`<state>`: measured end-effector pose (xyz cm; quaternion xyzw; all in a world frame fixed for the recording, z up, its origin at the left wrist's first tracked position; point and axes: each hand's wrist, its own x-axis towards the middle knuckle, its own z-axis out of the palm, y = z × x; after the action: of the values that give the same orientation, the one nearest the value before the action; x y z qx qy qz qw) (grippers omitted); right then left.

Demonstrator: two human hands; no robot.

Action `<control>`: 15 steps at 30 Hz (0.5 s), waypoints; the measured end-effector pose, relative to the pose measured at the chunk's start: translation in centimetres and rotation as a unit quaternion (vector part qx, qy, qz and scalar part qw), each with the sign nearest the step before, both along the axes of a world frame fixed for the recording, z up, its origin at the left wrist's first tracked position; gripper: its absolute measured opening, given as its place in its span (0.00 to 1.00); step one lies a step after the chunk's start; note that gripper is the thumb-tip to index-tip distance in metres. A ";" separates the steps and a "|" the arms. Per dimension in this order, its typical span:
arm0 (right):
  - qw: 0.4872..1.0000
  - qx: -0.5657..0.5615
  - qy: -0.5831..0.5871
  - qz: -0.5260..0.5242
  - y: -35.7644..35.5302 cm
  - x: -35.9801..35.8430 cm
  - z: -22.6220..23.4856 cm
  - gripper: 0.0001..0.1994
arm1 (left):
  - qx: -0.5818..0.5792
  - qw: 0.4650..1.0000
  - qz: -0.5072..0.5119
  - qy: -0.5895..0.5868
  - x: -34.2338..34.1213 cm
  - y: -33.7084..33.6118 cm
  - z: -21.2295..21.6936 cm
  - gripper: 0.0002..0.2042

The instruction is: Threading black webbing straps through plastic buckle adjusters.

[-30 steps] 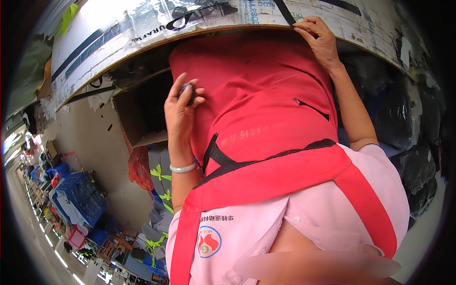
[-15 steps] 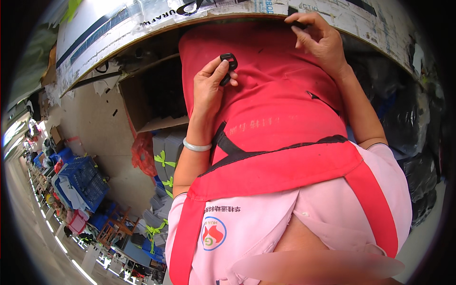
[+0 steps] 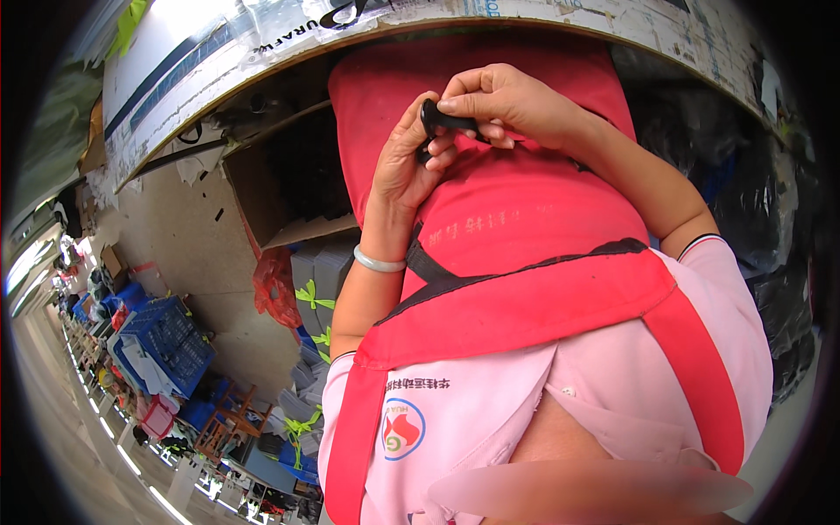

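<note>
Holding a small black part with both hands in front of the chest, upper centre of the frame. Left hand comes up from lower centre, forearm near vertical, wrist straight, a pale bangle on the wrist; fingers curled narrow around the part's lower end, thumb side toward the part. Right hand enters from the right, forearm running diagonally from the pink sleeve at mid-right up to upper centre, elbow bent; thumb and forefinger pinch the top of the black part, other fingers folded under it, knuckles up. Both hands touch each other at the part; the part is mostly covered by the fingers, so its full shape can't be told. Hands sit against a red apron with a black strap crossing it below the hands, worn over a pink shirt. Just above the hands, the curved edge of a work table with a taped, plastic-covered top spans the upper frame. Left of the left forearm, an open cardboard box sits under the table. Blue crates sit well apart at lower left.
</note>
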<state>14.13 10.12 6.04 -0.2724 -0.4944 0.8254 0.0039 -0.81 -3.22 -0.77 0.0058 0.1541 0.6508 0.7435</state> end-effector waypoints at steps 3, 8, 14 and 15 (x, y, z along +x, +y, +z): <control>0.999 -0.034 -0.005 -0.014 0.1 0.2 -0.2 0.11 | 0.009 1.000 -0.006 -0.023 0.0 0.1 -0.1 0.13; 0.999 -0.043 -0.004 -0.017 -0.1 0.1 0.0 0.11 | 0.012 0.999 -0.016 -0.027 -0.1 0.2 -0.3 0.13; 0.985 -0.153 0.039 -0.064 -0.3 0.2 -0.9 0.10 | -0.002 0.991 -0.013 0.131 -0.7 0.7 0.2 0.17; 0.985 -0.153 0.039 -0.064 -0.3 0.2 -1.1 0.10 | -0.002 0.991 -0.014 0.131 -0.6 0.7 0.2 0.17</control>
<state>14.36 9.78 4.94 -0.2684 -0.3435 0.8993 0.0348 -1.43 -2.48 -0.55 0.0915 0.2513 0.6335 0.7261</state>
